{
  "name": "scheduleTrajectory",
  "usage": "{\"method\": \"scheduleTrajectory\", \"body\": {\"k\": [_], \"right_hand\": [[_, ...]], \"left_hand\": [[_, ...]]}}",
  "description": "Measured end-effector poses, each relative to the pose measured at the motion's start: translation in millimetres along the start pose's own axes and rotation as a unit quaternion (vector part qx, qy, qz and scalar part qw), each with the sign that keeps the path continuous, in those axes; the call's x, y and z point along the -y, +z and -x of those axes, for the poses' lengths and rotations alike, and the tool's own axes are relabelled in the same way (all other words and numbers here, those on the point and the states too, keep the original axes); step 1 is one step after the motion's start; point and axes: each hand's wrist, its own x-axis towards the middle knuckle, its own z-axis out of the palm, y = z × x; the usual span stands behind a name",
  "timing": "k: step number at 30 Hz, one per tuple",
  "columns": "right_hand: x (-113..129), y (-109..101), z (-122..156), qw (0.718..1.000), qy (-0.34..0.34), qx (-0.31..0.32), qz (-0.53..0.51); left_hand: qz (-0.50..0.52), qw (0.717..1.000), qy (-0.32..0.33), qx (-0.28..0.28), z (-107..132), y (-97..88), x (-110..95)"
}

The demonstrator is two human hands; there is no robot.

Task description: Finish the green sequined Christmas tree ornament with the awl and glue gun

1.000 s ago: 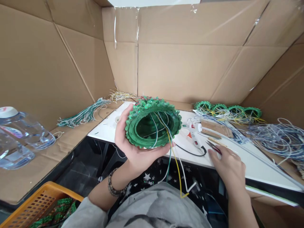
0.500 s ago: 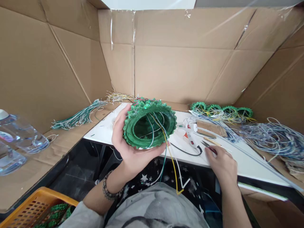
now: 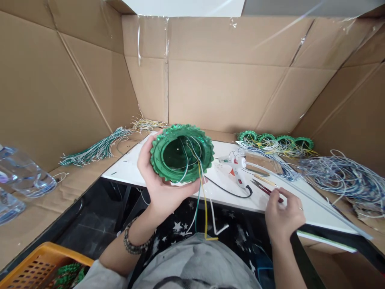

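My left hand [image 3: 161, 192] grips a green, round, hollow piece [image 3: 158, 168] with a scalloped, glittery rim. Its wide opening faces me, tilted. Teal, white and yellow wires [image 3: 205, 212] come out of the opening and dangle over my lap. On the white board lies a pair of dark red tweezers [image 3: 266, 188], tips pointing left. My right hand [image 3: 285, 214] is at their near end, with thumb and index finger apart and the end showing between them. Its other fingers are curled and partly hidden.
A white glue gun [image 3: 239, 172] with a black cord lies on the white board [image 3: 123, 170]. Behind it sit several green rings [image 3: 285, 140] with wires. Wire bundles [image 3: 339, 172] lie right and left [image 3: 99, 148]. Clear bottles [image 3: 27, 172] and an orange basket [image 3: 45, 255] are at left.
My right hand has drawn back along the tweezers, which stay in place and show more of their length. The green piece has turned slightly in my left hand. The view has shifted a little.
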Motion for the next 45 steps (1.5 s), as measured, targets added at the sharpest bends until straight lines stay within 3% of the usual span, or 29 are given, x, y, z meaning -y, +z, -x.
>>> {"method": "scheduleTrajectory", "body": {"k": [4,5,7,8,10,12,13,15,19,21,24,26,30,32,35,39,43,45], "right_hand": [[35,-10,9,0.977,0.139,-0.049,-0.156],[50,-14,11,0.956,0.170,-0.033,-0.237],[81,-23,12,0.911,0.202,0.077,-0.351],[98,-26,12,0.866,0.228,0.163,-0.414],[129,-30,11,0.735,0.282,0.345,-0.511],[155,-27,11,0.622,0.309,0.443,-0.567],[166,-22,12,0.587,0.312,0.461,-0.589],[183,-10,15,0.557,0.303,0.457,-0.624],[205,7,21,0.543,0.271,0.382,-0.697],[214,6,20,0.532,0.253,0.340,-0.733],[225,0,14,0.538,0.236,0.300,-0.752],[230,-1,8,0.579,0.223,0.269,-0.737],[236,2,-5,0.710,0.159,0.196,-0.658],[239,2,-12,0.729,0.136,0.194,-0.643],[245,-1,-19,0.714,0.122,0.209,-0.657],[258,-6,-27,0.712,0.101,0.183,-0.670],[270,-11,-35,0.649,0.105,0.146,-0.739],[273,-14,-39,0.638,0.095,0.136,-0.752]], "left_hand": [[0.051,0.995,-0.083,0.020,-1,-0.2,11],[0.074,0.992,-0.097,0.026,0,0.5,14],[0.117,0.987,-0.107,0.033,2,3.1,19],[0.136,0.985,-0.104,0.033,4,4.7,20],[0.174,0.979,-0.098,0.034,8,8.0,22],[0.210,0.971,-0.108,0.038,13,10.6,20],[0.229,0.965,-0.121,0.039,15,11.5,18],[0.276,0.948,-0.157,0.028,19,12.6,14],[0.406,0.868,-0.287,0.012,21,11.6,2],[0.448,0.822,-0.350,0.035,17,10.0,-6],[0.480,0.782,-0.392,0.065,7,7.7,-14],[0.494,0.764,-0.407,0.079,2,6.3,-15],[0.484,0.752,-0.438,0.092,-2,2.9,-6],[0.461,0.759,-0.453,0.082,-2,1.5,-2],[0.441,0.752,-0.485,0.065,-2,0.6,2],[0.440,0.719,-0.536,0.043,3,3.1,7],[0.450,0.714,-0.533,0.053,12,10.8,11],[0.463,0.710,-0.524,0.080,16,15.4,10]]}}
